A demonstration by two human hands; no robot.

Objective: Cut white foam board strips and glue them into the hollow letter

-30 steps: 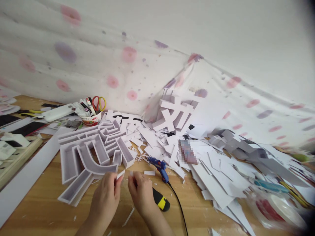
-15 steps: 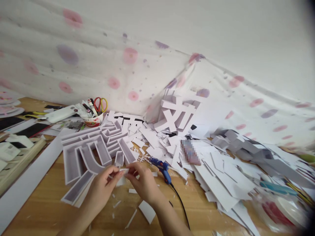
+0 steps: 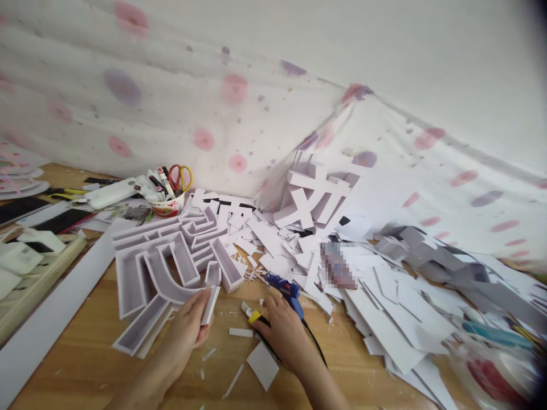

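Partly inside left grip (image 3: 190, 319): white strip (image 3: 211, 306).

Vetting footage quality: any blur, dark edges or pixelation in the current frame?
All head view: top right corner dark; plastic-wrapped roll at lower right smeared; pixelated patch beside the white sheets; left hand, right hand, glue gun fairly clear.

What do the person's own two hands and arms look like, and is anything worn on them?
The left hand and right hand are bare, without gloves. The left forearm and right forearm are also bare as far as the picture shows them. No sleeve, watch, bracelet or ring can be seen, though some fingers are partly hidden.
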